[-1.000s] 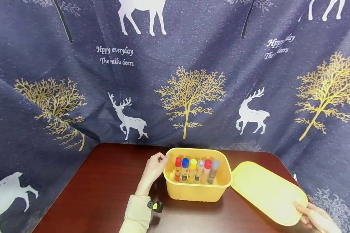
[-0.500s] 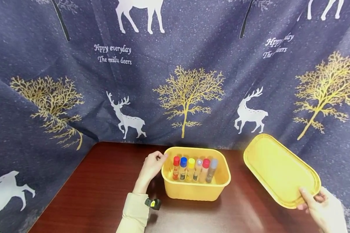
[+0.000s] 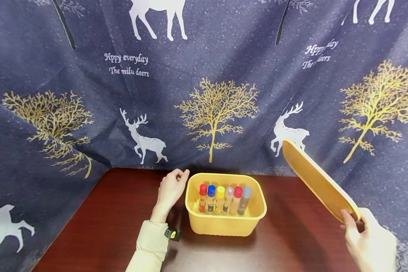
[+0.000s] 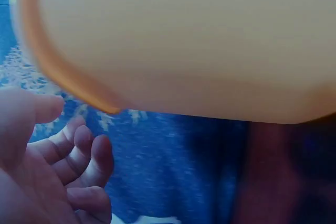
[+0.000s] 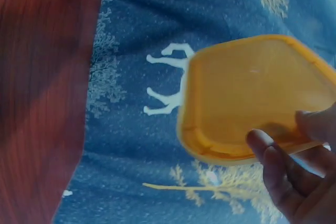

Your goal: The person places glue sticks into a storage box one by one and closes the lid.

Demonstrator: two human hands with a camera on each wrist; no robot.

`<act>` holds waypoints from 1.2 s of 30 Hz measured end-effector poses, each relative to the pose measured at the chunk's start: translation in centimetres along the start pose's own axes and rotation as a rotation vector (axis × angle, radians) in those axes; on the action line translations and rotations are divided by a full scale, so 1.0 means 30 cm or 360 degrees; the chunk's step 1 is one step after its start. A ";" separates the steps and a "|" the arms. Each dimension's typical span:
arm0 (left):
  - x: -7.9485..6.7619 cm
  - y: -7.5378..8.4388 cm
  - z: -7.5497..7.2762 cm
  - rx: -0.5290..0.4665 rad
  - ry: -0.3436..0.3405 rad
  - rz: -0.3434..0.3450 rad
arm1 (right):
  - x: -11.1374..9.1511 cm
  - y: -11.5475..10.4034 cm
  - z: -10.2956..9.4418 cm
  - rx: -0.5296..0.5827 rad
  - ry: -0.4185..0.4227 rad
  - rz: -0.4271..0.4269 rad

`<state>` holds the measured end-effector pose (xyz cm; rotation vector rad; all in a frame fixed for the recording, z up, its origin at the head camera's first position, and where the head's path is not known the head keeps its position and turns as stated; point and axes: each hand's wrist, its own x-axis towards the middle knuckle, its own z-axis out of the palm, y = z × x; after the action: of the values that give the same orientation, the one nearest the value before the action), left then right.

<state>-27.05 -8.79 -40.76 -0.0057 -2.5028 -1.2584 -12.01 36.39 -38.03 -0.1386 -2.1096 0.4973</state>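
A yellow plastic box stands uncovered on the table, and a row of slim capped tubes stands inside it. Their caps are red, blue, yellow, pale and pinkish red. Beside the box's left rim is my left hand; in the left wrist view its fingers are loosely bent, hold nothing and are apart from the box wall. At the right, my right hand pinches one end of the yellow lid, thumb on one face and fingers on the other. The lid is raised and tilted nearly edge-on.
The dark red-brown wooden table reaches back to a blue-grey cloth printed with deer and trees. A small black device is strapped at the left wrist.
My right hand has lifted the lid from beside the box, up and away, and turned it edge-on. My left hand has come slightly away from the box's left rim.
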 end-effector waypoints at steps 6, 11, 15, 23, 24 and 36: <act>0.029 0.103 -0.057 -0.0045 -0.0013 0.0199 | 0.000 -0.048 0.034 0.0140 0.0164 -0.0311; 0.055 0.190 -0.075 -0.0120 -0.0226 0.0267 | 0.010 -0.077 0.073 0.0227 0.0222 -0.0551; 0.082 0.253 -0.073 -0.0266 -0.0515 0.0247 | 0.024 -0.113 0.112 0.0296 0.0328 -0.0782; 0.150 0.322 -0.075 -0.0704 -0.0958 -0.0010 | 0.082 -0.207 0.172 0.0362 0.0458 -0.1188; 0.158 0.328 -0.074 -0.0744 -0.1003 -0.0042 | 0.088 -0.215 0.177 0.0370 0.0456 -0.1220; 0.176 0.302 -0.049 -0.1157 -0.1177 -0.0274 | 0.120 -0.218 0.249 0.0529 0.0260 -0.1298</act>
<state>-30.21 -5.21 -31.31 -0.5231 -2.4190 -2.5407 -19.57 29.24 -36.22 0.8120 -1.7029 0.3098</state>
